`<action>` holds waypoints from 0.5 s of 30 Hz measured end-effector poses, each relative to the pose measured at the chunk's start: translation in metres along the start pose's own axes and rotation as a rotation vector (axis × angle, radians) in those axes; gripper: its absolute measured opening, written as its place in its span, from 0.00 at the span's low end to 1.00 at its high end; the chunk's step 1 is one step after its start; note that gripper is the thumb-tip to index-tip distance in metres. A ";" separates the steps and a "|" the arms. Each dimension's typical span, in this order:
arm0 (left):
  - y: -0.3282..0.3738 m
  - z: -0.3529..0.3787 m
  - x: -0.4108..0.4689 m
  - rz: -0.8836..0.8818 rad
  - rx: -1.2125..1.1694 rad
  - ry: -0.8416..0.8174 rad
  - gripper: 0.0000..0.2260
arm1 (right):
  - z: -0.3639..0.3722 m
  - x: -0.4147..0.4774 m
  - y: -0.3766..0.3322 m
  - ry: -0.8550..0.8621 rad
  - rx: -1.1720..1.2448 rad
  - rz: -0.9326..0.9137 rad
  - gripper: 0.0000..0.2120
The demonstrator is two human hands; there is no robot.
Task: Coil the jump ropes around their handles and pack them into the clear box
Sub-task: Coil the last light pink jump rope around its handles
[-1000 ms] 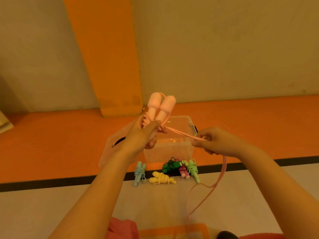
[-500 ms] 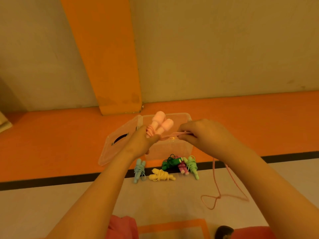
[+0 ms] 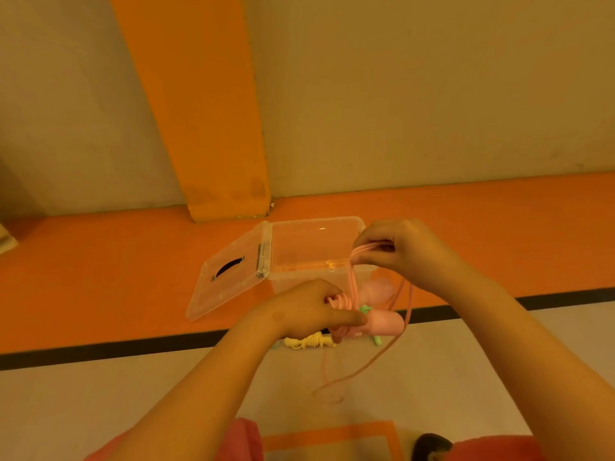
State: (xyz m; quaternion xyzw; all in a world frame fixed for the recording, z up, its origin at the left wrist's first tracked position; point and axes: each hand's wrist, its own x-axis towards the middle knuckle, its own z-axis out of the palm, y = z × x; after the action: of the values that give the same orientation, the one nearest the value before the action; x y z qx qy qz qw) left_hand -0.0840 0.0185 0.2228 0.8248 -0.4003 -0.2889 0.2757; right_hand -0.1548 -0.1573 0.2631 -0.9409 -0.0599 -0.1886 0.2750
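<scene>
Orange floor [image 3: 100, 261], beige wall [image 3: 432, 94], orange pillar [image 3: 199, 111]

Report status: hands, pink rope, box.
Left hand grips pale pink plastic jump-rope handles, partly coiled. Right hand pinches pink cord loops; tail hangs loose. Clear plastic box open, nothing blocking.

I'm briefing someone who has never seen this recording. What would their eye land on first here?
Centre frame draws the eye: the left hand grips the pale pink plastic jump-rope handles, while the right hand pinches several strands of the thin pink cord above them. Just behind sits the clear plastic box on the orange floor, its lid hinged open to the left.
</scene>
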 end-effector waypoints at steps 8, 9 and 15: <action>-0.009 -0.029 -0.011 0.102 -0.463 -0.265 0.14 | -0.012 0.004 0.007 -0.029 0.401 0.232 0.05; -0.011 -0.030 -0.011 0.129 -0.517 -0.282 0.19 | -0.015 0.005 0.007 -0.020 0.445 0.252 0.04; -0.010 -0.038 -0.008 0.315 -0.912 -0.181 0.18 | -0.011 0.003 0.008 -0.157 0.423 0.327 0.12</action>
State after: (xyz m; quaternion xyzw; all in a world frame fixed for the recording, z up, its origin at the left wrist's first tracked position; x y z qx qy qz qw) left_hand -0.0571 0.0389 0.2437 0.5210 -0.3751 -0.4603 0.6132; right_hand -0.1536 -0.1696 0.2690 -0.8714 0.0337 -0.0514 0.4868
